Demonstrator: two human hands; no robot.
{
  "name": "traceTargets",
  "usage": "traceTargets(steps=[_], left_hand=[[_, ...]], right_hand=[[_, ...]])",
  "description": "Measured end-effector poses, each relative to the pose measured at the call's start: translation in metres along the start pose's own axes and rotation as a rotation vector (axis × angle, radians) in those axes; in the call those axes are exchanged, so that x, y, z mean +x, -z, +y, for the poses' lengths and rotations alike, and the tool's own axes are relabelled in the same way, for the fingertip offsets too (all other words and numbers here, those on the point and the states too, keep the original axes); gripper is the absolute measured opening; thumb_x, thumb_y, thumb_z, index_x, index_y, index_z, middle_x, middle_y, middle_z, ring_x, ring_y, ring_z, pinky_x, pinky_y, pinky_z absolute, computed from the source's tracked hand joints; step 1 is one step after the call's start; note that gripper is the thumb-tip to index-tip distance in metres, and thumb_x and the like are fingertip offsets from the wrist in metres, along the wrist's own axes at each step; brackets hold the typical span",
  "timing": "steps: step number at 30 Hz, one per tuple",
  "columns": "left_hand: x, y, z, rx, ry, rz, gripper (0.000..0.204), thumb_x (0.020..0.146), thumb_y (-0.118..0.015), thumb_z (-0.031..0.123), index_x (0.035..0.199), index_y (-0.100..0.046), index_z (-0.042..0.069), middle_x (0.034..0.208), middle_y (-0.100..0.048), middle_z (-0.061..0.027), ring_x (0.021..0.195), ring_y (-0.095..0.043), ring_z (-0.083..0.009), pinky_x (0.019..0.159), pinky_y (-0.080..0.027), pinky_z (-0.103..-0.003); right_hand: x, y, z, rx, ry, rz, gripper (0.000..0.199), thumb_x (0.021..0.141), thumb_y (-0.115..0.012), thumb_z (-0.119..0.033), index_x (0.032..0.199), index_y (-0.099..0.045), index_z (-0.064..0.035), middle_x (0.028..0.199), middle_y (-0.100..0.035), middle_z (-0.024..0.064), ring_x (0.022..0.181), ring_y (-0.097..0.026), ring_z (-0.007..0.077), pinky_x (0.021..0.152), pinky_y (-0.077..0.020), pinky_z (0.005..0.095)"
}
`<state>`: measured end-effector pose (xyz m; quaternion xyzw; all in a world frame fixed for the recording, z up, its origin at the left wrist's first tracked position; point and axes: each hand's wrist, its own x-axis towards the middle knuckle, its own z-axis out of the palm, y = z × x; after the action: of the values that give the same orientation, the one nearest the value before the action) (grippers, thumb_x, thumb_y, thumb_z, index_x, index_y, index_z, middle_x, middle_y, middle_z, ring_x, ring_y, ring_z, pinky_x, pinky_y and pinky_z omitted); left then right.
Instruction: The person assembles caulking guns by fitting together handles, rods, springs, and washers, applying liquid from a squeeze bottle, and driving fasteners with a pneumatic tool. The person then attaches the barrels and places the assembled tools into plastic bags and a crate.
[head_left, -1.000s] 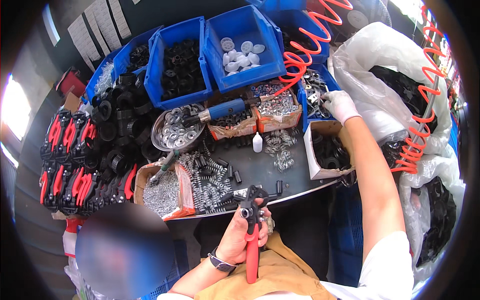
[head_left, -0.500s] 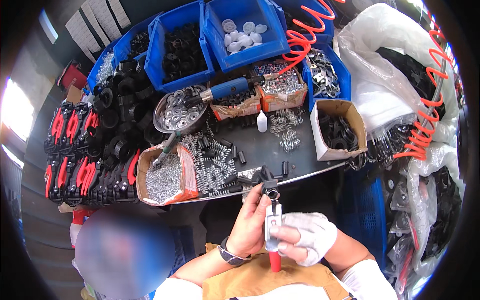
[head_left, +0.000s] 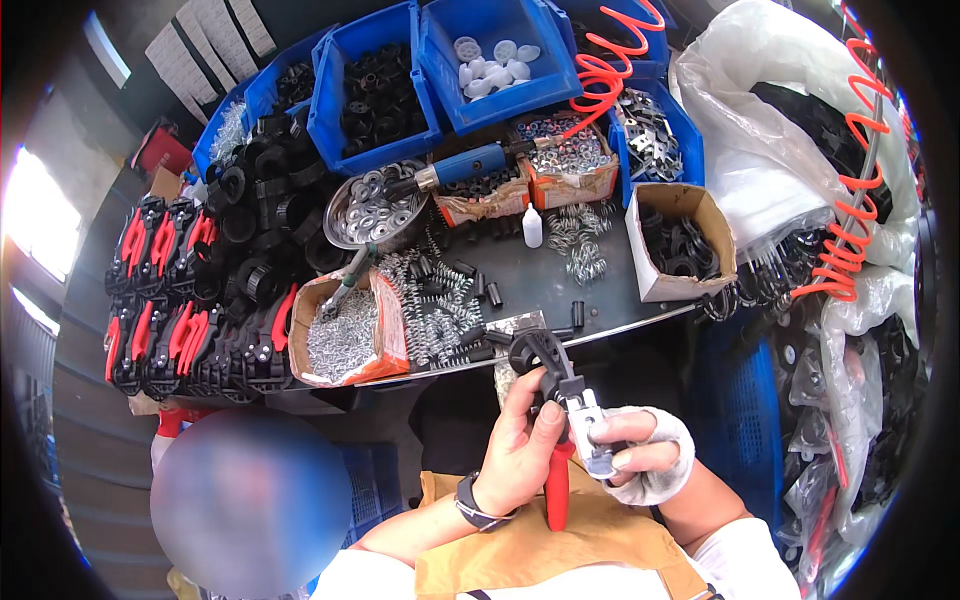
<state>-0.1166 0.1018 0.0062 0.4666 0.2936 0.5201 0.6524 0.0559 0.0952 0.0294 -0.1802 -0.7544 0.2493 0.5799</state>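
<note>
red-handled tool [head_left: 557, 440] is held upright near the body, below the table [head_left: 610, 300] edge, so its metal part faces up. it is gripped by the left hand [head_left: 520, 450]; the metal plate [head_left: 592, 432] is pinched by the gloved right hand [head_left: 640, 458].

Dark worktop [head_left: 610, 285] is bare only along its front edge, between loose springs [head_left: 430, 300] and a cardboard box [head_left: 680, 240]; blue bins [head_left: 500, 60] block the rear.
</note>
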Motion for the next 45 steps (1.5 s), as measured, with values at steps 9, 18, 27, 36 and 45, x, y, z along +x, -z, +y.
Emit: traceTargets(steps=[9,18,27,36,45], left_hand=[[-0.003,0.004,-0.008,0.291,-0.030,-0.003,0.038,0.103,-0.047,0.012,0.140,-0.039,0.006,0.131,-0.053,-0.0080,0.106,-0.056,-0.0124,0.092,-0.047,-0.028],[0.002,0.006,0.008,-0.083,0.262,-0.227,0.100,0.071,-0.083,0.008,0.150,-0.022,0.014,0.133,-0.044,-0.0057,0.119,-0.050,-0.0188,0.100,-0.044,-0.034],[0.029,0.029,0.026,0.127,0.616,-0.781,0.091,0.080,-0.073,0.011,0.152,-0.019,0.004,0.140,-0.041,-0.0070,0.129,-0.038,-0.0145,0.106,-0.032,-0.028],[0.007,0.018,0.019,-0.162,0.773,-0.387,0.081,0.078,-0.071,0.015,0.148,-0.031,0.006,0.125,-0.055,-0.0074,0.114,-0.053,-0.0168,0.097,-0.041,-0.030],[0.016,0.026,0.011,-0.471,0.636,-0.306,0.066,0.080,-0.065,0.015,0.141,-0.040,0.011,0.122,-0.050,-0.0119,0.084,-0.056,-0.0206,0.065,-0.048,-0.033]], right_hand=[[0.005,0.008,-0.014,-0.263,0.022,-0.118,0.031,0.072,-0.073,-0.009,0.099,-0.056,-0.0082,0.110,-0.063,0.0200,0.080,-0.068,0.0370,0.060,-0.0585,0.0389],[0.017,0.018,-0.016,-0.823,0.260,-0.270,0.014,0.071,-0.070,-0.017,0.082,-0.062,-0.0133,0.110,-0.065,0.0076,0.088,-0.064,0.0260,0.077,-0.0566,0.0403],[0.064,0.049,-0.031,-0.607,-0.107,-0.670,0.039,0.065,-0.079,-0.027,0.099,-0.064,-0.0159,0.104,-0.059,0.0042,0.109,-0.055,0.0284,0.088,-0.0467,0.0451],[0.057,0.054,-0.022,-0.569,-0.111,-0.665,0.030,0.068,-0.077,-0.030,0.091,-0.064,-0.0133,0.097,-0.061,0.0039,0.101,-0.060,0.0278,0.087,-0.0481,0.0434],[-0.030,0.090,-0.038,-0.231,-0.794,0.070,0.052,0.078,-0.076,-0.022,0.125,-0.059,-0.0073,0.117,-0.061,0.0157,0.102,-0.062,0.0322,0.088,-0.0507,0.0391]])
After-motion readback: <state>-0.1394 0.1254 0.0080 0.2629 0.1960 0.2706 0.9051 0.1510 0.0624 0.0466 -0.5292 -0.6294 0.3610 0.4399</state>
